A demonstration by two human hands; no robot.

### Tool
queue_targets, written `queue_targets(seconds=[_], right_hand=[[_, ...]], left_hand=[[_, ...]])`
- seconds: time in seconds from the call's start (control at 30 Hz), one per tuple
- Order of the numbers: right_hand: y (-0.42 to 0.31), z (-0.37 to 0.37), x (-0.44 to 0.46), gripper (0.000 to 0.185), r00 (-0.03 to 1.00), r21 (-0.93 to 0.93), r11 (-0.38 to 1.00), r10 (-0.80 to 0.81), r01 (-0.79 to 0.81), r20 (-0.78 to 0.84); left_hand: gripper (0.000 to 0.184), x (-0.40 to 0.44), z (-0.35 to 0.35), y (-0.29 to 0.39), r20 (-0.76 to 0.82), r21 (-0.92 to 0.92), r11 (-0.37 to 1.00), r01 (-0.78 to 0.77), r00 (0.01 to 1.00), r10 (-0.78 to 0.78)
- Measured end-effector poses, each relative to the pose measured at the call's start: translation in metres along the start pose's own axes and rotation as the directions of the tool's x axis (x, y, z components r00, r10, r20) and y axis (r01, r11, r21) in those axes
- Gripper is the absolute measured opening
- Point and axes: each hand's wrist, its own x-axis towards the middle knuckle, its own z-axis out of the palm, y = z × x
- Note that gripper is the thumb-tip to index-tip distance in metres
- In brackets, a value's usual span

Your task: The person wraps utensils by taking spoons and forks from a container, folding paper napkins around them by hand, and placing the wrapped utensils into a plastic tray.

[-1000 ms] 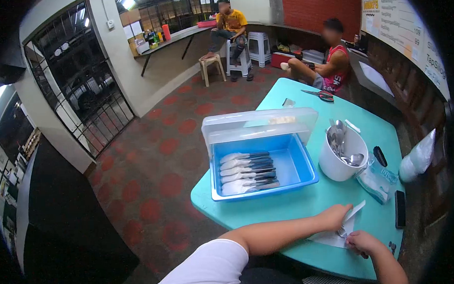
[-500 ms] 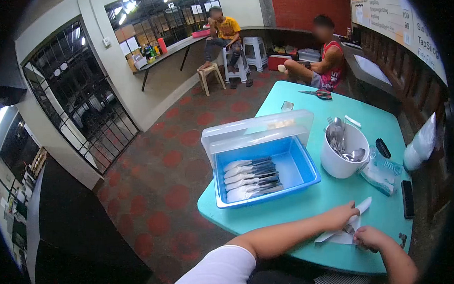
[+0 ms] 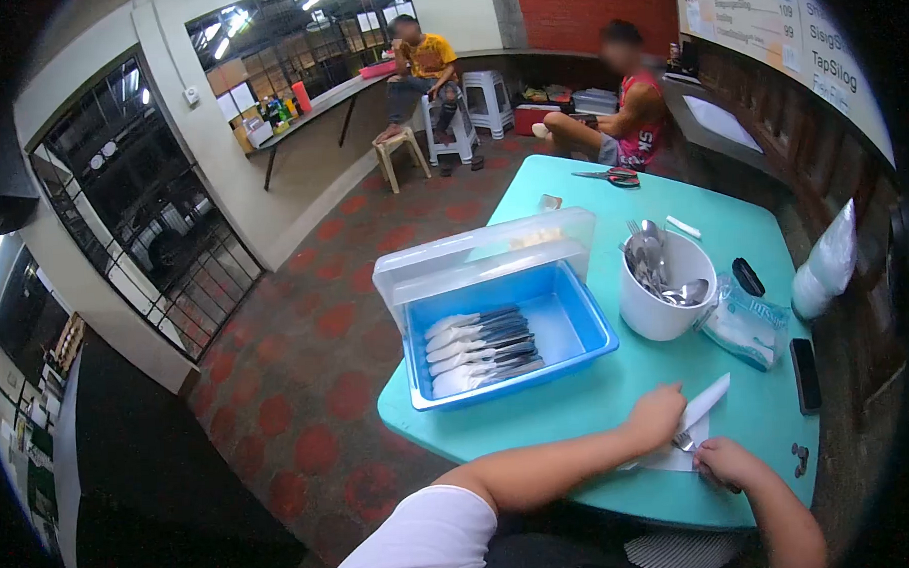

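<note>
"Since the turquoise, round-cornered table (image 3: 579,412) is biggest, what stands on it?"
"A blue rectangular plastic bin (image 3: 577,359) along the left edge, then a white round plastic bucket (image 3: 664,322) towards the right edge."
"And the hands?"
"By the near right corner. The left hand (image 3: 656,419), fingers curled, grips the raised flap of a white paper napkin (image 3: 709,399); the right hand (image 3: 729,463) is closed over the handle of a silver metal fork (image 3: 685,442). Its tines lie on the napkin, between both hands."
</note>
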Motion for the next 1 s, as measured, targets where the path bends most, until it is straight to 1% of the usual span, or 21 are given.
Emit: queue_targets(seconds=[0.03,0.1,0.13,0.2,0.23,0.33,0.4,0.47,0.53,0.6,0.67,0.77,0.87,0.9,1.0], right_hand=[[0.008,0.001,0.005,0.025,1.0,-0.002,1.0,-0.011,0.011,-0.013],[0.007,0.001,0.004,0.022,0.998,-0.011,0.998,-0.068,0.068,-0.015],[0.006,0.002,0.003,0.021,0.995,-0.015,0.995,-0.095,0.095,-0.015],[0.006,0.001,0.006,0.021,0.996,-0.034,0.996,-0.088,0.088,-0.005],[0.008,0.001,0.005,0.021,0.997,-0.041,0.996,-0.078,0.078,-0.001],[-0.006,0.002,-0.006,0.025,0.993,-0.121,0.987,-0.108,0.102,-0.048],[0.009,0.008,0.006,0.032,0.978,-0.176,0.972,-0.179,0.158,-0.107],[0.011,0.012,0.006,0.037,0.956,-0.257,0.944,-0.251,0.208,-0.151],[0.003,0.017,0.003,0.037,0.974,-0.156,0.974,-0.185,0.164,-0.131],[0.003,0.025,0.008,0.036,0.932,-0.126,0.959,-0.276,0.253,-0.235],[-0.007,0.026,0.01,0.032,0.892,-0.133,0.942,-0.335,0.308,-0.305],[-0.017,0.028,0.014,0.027,0.783,-0.106,0.902,-0.417,0.418,-0.462],[-0.029,0.032,0.013,0.024,0.716,-0.058,0.87,-0.44,0.49,-0.542],[-0.031,0.033,0.015,0.024,0.702,-0.053,0.867,-0.436,0.496,-0.563],[-0.036,0.04,0.021,0.023,0.671,-0.032,0.862,-0.417,0.506,-0.613]], left_hand=[[0.006,0.0,0.001,0.0,-0.005,-0.006,1.0,-0.009,1.0,0.009],[0.006,0.001,0.003,-0.005,-0.02,-0.013,1.0,-0.028,0.999,0.028],[0.006,0.0,0.004,-0.007,-0.003,-0.031,0.999,-0.021,1.0,0.021],[0.006,0.003,0.004,-0.01,0.03,-0.065,0.998,-0.018,0.999,0.02],[0.005,0.004,0.006,-0.011,0.011,-0.07,0.997,-0.011,1.0,0.012],[0.008,0.001,0.0,-0.01,-0.074,-0.02,0.996,0.084,0.994,-0.085],[0.012,0.001,-0.015,-0.005,0.072,0.027,0.974,0.223,0.972,-0.224],[0.015,0.002,-0.024,-0.004,0.168,0.033,0.981,0.193,0.966,-0.196],[0.017,0.006,-0.021,-0.007,0.188,0.029,0.974,0.224,0.956,-0.225],[0.018,0.014,-0.029,-0.02,0.226,-0.071,0.972,0.225,0.952,-0.204],[0.019,0.025,-0.04,-0.029,0.251,-0.18,0.938,0.297,0.936,-0.248],[0.022,0.031,-0.051,-0.042,0.195,-0.373,0.883,0.284,0.955,-0.225],[0.023,0.03,-0.064,-0.039,0.129,-0.429,0.856,0.289,0.957,-0.259],[0.024,0.03,-0.067,-0.039,0.144,-0.473,0.83,0.296,0.955,-0.258],[0.019,0.029,-0.074,-0.036,0.125,-0.506,0.823,0.257,0.966,-0.225]])
